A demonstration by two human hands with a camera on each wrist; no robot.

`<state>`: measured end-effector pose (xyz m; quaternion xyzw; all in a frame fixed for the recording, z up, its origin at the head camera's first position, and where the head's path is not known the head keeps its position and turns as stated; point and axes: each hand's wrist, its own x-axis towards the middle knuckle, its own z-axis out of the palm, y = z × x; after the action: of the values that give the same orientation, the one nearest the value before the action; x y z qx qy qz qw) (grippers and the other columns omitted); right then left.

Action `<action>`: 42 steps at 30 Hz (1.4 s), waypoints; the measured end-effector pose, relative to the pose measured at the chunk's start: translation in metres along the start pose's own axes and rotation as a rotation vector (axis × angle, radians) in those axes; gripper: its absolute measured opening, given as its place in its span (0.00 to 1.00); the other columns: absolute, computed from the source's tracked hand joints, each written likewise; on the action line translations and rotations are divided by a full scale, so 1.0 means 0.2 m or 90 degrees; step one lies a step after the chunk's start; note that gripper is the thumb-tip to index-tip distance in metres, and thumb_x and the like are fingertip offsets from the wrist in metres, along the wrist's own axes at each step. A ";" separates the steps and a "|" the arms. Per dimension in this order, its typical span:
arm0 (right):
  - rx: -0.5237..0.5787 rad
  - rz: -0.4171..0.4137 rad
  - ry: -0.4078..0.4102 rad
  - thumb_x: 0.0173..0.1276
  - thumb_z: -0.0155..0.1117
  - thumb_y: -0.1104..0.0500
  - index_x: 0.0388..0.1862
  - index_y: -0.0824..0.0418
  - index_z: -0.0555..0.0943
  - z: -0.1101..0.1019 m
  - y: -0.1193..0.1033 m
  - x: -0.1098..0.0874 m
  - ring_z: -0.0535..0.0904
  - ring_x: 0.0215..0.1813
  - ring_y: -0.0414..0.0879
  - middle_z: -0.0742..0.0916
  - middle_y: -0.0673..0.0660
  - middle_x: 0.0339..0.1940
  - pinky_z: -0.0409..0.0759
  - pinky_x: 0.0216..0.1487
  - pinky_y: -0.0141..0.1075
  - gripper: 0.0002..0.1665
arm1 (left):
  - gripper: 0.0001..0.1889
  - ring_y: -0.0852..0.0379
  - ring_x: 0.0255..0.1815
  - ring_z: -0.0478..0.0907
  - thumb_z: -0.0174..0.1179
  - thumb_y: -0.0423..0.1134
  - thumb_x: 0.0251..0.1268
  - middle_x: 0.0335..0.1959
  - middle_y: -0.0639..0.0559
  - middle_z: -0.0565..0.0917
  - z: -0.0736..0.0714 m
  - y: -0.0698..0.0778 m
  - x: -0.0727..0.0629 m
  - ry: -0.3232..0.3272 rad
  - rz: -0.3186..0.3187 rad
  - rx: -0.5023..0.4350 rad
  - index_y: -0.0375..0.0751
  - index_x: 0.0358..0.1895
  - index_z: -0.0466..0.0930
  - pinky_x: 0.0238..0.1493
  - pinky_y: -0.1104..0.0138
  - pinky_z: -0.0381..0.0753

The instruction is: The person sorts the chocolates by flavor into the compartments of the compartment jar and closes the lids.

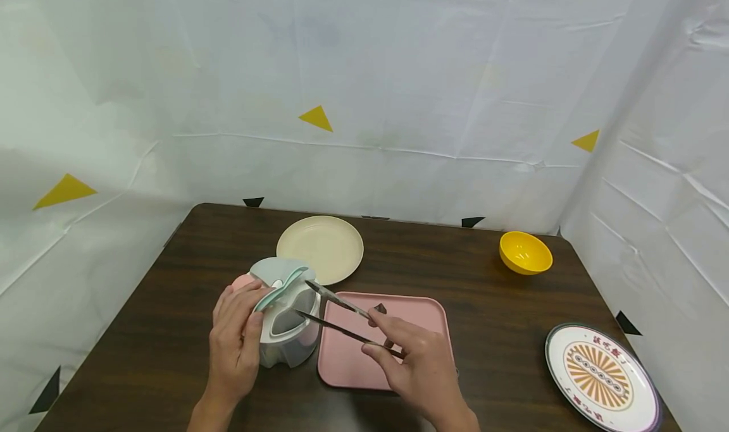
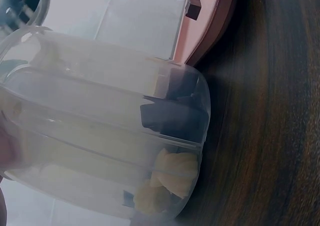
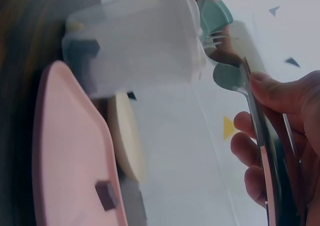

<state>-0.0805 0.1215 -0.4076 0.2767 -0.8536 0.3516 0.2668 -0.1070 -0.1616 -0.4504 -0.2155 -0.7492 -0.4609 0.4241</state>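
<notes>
My left hand (image 1: 233, 350) holds the top of a clear plastic storage container (image 1: 292, 351), its fingers around the side and its thumb by a raised pale green lid flap (image 1: 279, 291). In the left wrist view, dark blocks (image 2: 175, 121) and pale yellowish pieces (image 2: 177, 171) lie at the container's bottom. My right hand (image 1: 418, 362) grips metal tongs (image 3: 257, 116) between thumb and fingers. Their spread tips, one fork-like and one spoon-like, are at the container's mouth, with nothing visible between them. A dark brown cube (image 1: 380, 308) sits on the pink tray (image 1: 347, 369) beside the container.
A cream plate (image 1: 321, 248) is behind the container. At the back right stands a yellow bowl (image 1: 525, 253); a white patterned plate (image 1: 598, 378) lies at the right edge. White sheeting (image 1: 387, 71) surrounds the dark wooden table (image 1: 142, 331).
</notes>
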 end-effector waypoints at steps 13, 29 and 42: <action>-0.184 0.278 -0.088 0.50 0.80 0.48 0.54 0.43 0.85 -0.07 0.19 -0.09 0.67 0.19 0.32 0.81 0.34 0.21 0.65 0.20 0.34 0.29 | 0.14 0.42 0.59 0.74 0.51 0.33 0.70 0.47 0.42 0.84 0.00 0.00 -0.01 0.001 -0.001 -0.001 0.35 0.52 0.82 0.70 0.47 0.50; -0.211 0.392 -0.152 0.52 0.77 0.47 0.48 0.48 0.87 0.03 0.34 -0.21 0.72 0.20 0.39 0.77 0.38 0.13 0.69 0.21 0.40 0.23 | 0.14 0.42 0.58 0.75 0.51 0.32 0.69 0.48 0.42 0.84 0.00 0.01 0.00 0.000 0.000 0.000 0.35 0.52 0.82 0.70 0.48 0.50; -0.215 0.413 -0.147 0.55 0.76 0.48 0.48 0.47 0.89 0.04 0.35 -0.21 0.64 0.18 0.41 0.73 0.41 0.11 0.62 0.19 0.38 0.20 | 0.14 0.41 0.58 0.75 0.51 0.32 0.69 0.47 0.41 0.84 0.00 0.00 0.00 0.004 0.007 -0.002 0.34 0.51 0.82 0.70 0.48 0.51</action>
<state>-0.0989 0.1693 -0.4708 -0.0176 -0.9672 0.2387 0.0855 -0.1078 -0.1613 -0.4506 -0.2189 -0.7460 -0.4606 0.4283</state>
